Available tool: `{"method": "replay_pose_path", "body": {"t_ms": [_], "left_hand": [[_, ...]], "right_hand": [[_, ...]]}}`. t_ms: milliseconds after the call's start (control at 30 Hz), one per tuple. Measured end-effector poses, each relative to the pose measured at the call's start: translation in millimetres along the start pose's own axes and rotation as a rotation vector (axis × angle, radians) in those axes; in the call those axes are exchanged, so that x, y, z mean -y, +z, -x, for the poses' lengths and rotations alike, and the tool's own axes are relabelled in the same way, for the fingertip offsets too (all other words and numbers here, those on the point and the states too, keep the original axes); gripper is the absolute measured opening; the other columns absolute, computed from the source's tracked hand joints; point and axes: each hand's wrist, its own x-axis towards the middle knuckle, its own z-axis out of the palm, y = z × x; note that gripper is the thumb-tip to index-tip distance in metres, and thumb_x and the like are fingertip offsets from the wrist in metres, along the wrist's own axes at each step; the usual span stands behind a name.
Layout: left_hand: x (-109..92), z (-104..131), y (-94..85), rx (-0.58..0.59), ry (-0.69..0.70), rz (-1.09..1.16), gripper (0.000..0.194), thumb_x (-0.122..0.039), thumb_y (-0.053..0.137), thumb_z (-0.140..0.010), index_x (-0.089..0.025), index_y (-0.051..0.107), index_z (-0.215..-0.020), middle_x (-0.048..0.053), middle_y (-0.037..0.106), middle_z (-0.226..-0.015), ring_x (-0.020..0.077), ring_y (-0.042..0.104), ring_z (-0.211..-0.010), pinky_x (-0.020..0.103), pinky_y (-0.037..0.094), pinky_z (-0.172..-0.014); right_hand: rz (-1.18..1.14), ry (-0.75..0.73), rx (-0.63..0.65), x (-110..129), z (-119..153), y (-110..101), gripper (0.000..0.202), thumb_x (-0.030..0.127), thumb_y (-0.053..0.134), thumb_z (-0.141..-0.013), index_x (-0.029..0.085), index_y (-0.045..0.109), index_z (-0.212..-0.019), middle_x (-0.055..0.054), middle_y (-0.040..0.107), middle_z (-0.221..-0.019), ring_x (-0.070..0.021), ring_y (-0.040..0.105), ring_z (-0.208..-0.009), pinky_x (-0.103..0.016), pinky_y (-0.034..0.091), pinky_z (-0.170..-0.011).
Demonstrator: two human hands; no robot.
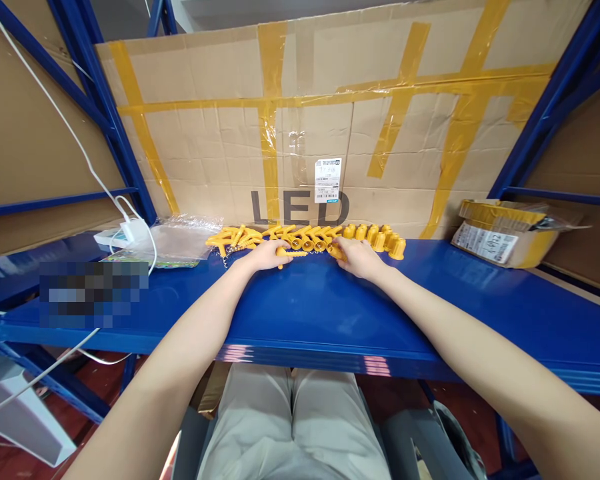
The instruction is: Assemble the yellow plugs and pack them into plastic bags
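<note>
My left hand (271, 255) is closed around a yellow T-handled corkscrew (293, 253), its shaft pointing right toward my other hand. In the fingers of my right hand (359, 258) is a yellow plastic cap (337, 251), partly covered by them. The two pieces are apart, just above the blue shelf (320, 313). Behind my left hand lies a pile of yellow corkscrews (234, 237), some with metal spirals showing. A row of joined yellow pieces (307, 241) with round open ends lies behind and between my hands. Several loose yellow caps (397, 249) stand upright beyond my right hand.
A large taped cardboard sheet (210, 153) rises behind the shelf. On the right is an open carton (505, 233) with a label. Clear plastic bags (180, 237), a white plug adapter (135, 230) with cables, and a blurred dark object (95, 290) lie left. Blue posts (545, 100) frame the sides.
</note>
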Motion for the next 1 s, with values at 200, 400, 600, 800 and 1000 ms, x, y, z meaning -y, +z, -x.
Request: {"method": "replay_pose_path", "body": {"t_ms": [200,400,600,800,1000], "left_hand": [[0.3,-1.5,0.8,-0.011,0.002,-0.014,0.048,-0.044,0.060,-0.077,-0.022,0.061,-0.120,0.002,0.066,-0.118,0.0220,0.059,-0.110,0.025,0.046,-0.093],[2.6,-1.7,1.9,0.018,0.031,0.009,0.051,-0.043,0.058,-0.079,-0.021,0.058,-0.125,0.001,0.072,-0.092,0.0197,0.066,-0.091,0.026,0.049,-0.085],[-0.3,-2.2,1.6,-0.007,0.017,-0.029,0.050,-0.043,0.060,-0.078,-0.022,0.060,-0.123,0.004,0.066,-0.118,0.0224,0.059,-0.109,0.027,0.044,-0.095],[-10.1,2.7,-0.8,0.005,0.017,-0.018,0.050,-0.042,0.060,-0.078,-0.018,0.060,-0.122,0.005,0.071,-0.102,0.0224,0.063,-0.100,0.028,0.045,-0.092],[-14.9,3.7,-0.2,0.028,0.076,0.010,0.045,-0.037,0.059,-0.078,-0.017,0.062,-0.119,0.002,0.072,-0.083,0.0198,0.066,-0.086,0.026,0.047,-0.084]], "right_hand": [[0.080,-0.033,0.036,8.2,2.5,-6.7,0.029,0.016,0.054,-0.082,0.016,0.059,-0.110,-0.013,0.065,-0.111,-0.0294,0.055,-0.105,-0.036,0.037,-0.080],[0.087,-0.082,0.019,9.3,4.3,-7.1,0.032,0.017,0.050,-0.086,0.015,0.059,-0.117,-0.013,0.064,-0.115,-0.0277,0.054,-0.107,-0.035,0.034,-0.080],[0.145,-0.072,0.010,8.6,3.9,-5.7,0.032,0.016,0.046,-0.088,0.016,0.062,-0.116,-0.014,0.064,-0.112,-0.0286,0.053,-0.104,-0.036,0.033,-0.078],[0.060,-0.086,0.000,11.7,2.7,-3.8,0.039,0.017,0.044,-0.091,0.018,0.057,-0.127,-0.014,0.061,-0.119,-0.0271,0.057,-0.104,-0.035,0.037,-0.080],[-0.051,-0.208,0.045,18.5,-10.4,-4.8,0.040,0.014,0.051,-0.088,0.021,0.057,-0.128,-0.012,0.060,-0.120,-0.0264,0.057,-0.110,-0.034,0.043,-0.084]]}}
